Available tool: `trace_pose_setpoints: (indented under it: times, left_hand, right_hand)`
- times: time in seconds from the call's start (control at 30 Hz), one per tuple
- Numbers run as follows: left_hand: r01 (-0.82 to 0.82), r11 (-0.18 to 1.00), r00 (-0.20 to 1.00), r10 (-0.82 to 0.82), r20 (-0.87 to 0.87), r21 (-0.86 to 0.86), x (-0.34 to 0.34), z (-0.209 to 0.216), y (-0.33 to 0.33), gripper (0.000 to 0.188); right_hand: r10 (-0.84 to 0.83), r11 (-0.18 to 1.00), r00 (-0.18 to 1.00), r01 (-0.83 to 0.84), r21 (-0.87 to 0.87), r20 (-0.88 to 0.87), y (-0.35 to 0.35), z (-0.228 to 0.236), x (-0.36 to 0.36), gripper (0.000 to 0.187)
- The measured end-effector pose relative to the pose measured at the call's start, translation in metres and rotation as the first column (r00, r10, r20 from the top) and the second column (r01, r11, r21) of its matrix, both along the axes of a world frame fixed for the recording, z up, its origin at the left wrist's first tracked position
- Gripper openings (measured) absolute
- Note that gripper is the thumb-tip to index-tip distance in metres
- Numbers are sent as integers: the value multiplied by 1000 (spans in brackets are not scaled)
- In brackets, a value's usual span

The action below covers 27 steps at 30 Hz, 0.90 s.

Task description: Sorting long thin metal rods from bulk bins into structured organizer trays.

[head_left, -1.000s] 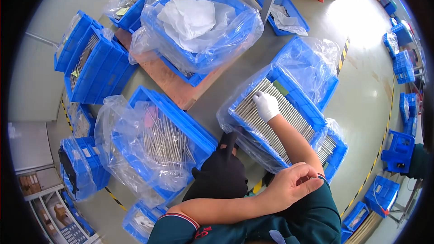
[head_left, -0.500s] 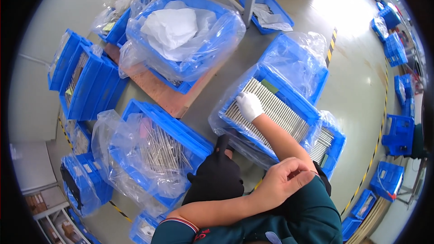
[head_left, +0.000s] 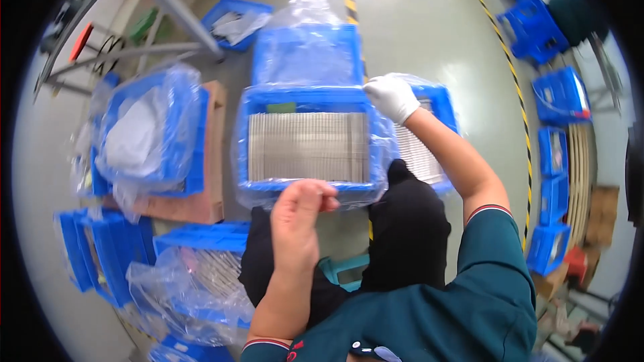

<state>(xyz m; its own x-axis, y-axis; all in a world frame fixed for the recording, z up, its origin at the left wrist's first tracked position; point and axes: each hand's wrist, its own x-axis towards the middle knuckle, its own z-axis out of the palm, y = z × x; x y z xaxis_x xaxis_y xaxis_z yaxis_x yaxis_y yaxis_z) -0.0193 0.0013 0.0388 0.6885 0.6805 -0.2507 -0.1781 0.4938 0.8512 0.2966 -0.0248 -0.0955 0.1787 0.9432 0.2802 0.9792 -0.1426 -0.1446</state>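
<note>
A blue bin [head_left: 305, 98] lined with clear plastic stands in front of me, and rows of thin metal rods [head_left: 308, 147] lie packed side by side in it. My left hand [head_left: 297, 224], bare, is raised at the bin's near edge, thumb and fingers closed together. Whatever they may pinch is too small to make out. In a white glove, my right hand [head_left: 392, 98] is by the bin's far right corner, fingers curled together; their tips and any contents cannot be made out. A green piece [head_left: 282, 108] sits at the far side of the rods.
A second bin of rods [head_left: 419, 144] stands to the right, beside my knee. Behind the main bin is another plastic-covered blue bin [head_left: 305, 53]. At left, a bin with white sheeting [head_left: 134, 134] rests on a wooden pallet [head_left: 215, 154]. Loose rods fill a lower-left bin [head_left: 201, 234].
My view and body have turned to the right. My right hand has left the rods for the bin's far right corner. My left hand has moved from beside my right forearm to the bin's near edge.
</note>
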Motion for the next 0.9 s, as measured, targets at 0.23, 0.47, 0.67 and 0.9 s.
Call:
trace_pose_setpoints:
  times: [0.23,0.47,0.67,0.9]
  left_hand:
    - [84,996,996,-84,-31,-10,23,-10,-17,30]
    - [101,994,989,-97,-115,28,41,-19,-19,32]
    - [102,995,982,-104,-158,-21,50,-28,-17,30]
    - [30,1000,976,-29,-216,-3,51,-35,-4,29]
  right_hand:
    - [-750,645,643,659,-387,-155,-233,-76,69,27]
    - [-836,454,546,631,-629,-57,-298,-152,31,23]
    - [-672,677,736,564,-472,-85,-225,-167,43,21]
    - [-593,696,800,564,-444,87,-155,-214,102,32]
